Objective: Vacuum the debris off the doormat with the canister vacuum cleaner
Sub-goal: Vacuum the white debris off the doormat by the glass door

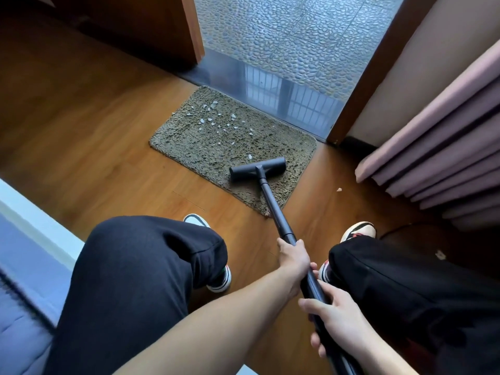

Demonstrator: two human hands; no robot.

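Pale debris [216, 120] lies scattered over the far left of the doormat [184, 147], ahead and left of the floor head [257, 169], which sits on the mat's near right part. The wand [273, 204] runs back to the seated person, with the left hand [293, 257] wrapped round it in front and the right hand [338, 320] gripping it behind. Only bare pile lies between head and flakes. One stray chip [338, 189] lies on the wood floor [94, 158] towards the pink curtain [433, 158].
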